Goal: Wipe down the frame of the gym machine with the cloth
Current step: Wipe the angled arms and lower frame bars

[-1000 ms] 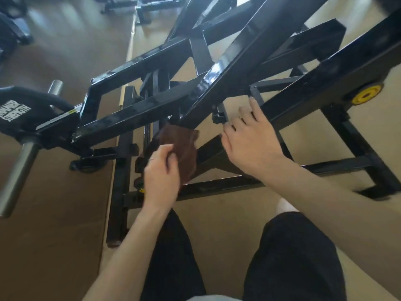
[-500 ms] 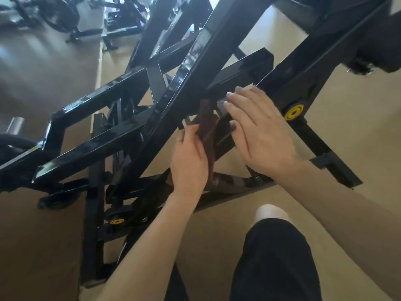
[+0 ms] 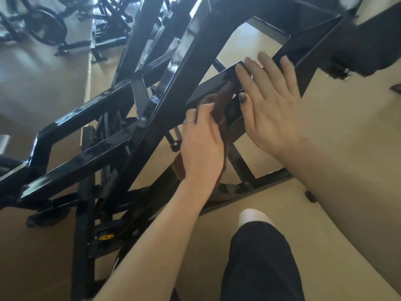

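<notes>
- Left hand (image 3: 200, 146) grips the brown cloth (image 3: 221, 103): fingers curled round it, thumb side up. Cloth is bunched, pressed against the side of a short black cross bar (image 3: 213, 86) of the machine frame (image 3: 138, 135).
- Tail of the cloth hangs below the left palm, partly hidden behind the wrist.
- Right hand (image 3: 270, 101) lies flat, fingers straight and slightly spread, resting on the outer end of the same cross bar. Holds nothing; looks like bracing.
- Key relation: the bar's long axis runs from lower left to upper right. The cloth sits just beside the right hand's thumb, on the lower-left side of it. The unwiped run toward the upper right lies under the right hand's fingers.
- Judgement: left hand is the working hand and already on the bar. Next stroke probably goes along the bar's axis. Going up-right needs the right hand off the bar; going down-left is free until the big diagonal beam (image 3: 173, 83) crosses.
- Cannot tell how much of the frame is already wiped; gloss gives no clue.
- Other gym gear (image 3: 47, 27) stands well apart at upper left, on the tan floor (image 3: 217, 231).
</notes>
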Motion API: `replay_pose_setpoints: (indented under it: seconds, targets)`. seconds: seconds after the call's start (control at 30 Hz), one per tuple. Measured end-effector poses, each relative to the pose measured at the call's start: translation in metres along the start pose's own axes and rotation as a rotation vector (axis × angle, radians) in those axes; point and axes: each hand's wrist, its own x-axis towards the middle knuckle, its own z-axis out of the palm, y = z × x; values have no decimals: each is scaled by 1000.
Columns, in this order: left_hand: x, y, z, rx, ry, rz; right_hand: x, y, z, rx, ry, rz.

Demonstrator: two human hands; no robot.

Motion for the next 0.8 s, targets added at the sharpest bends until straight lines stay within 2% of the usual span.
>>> replay_pose_setpoints:
  seconds: [0.07, 0.17, 0.27, 0.4, 0.5, 0.63, 0.8]
  targets:
    - [-22, -20, -9, 15, -24, 18, -1, 2, -2, 3, 7, -21]
    - [-43, -43, -18, 73, -28, -105, 0, 6, 1, -6, 7, -30]
    - [-30, -31, -14, 62, 15, -171, 4, 2, 6, 12, 27, 38]
    - [-5, 16, 1, -87, 63, -52, 3, 9, -2, 2, -8, -11]
    - [10, 30, 2, -133, 92, -10, 9, 39, -15, -37, 135, 59]
    - [33, 42, 1, -89, 71, 177, 15, 58, -12, -43, 205, 81]
    - [19, 31, 2, -44, 65, 268, 18, 53, 2, -12, 274, 130]
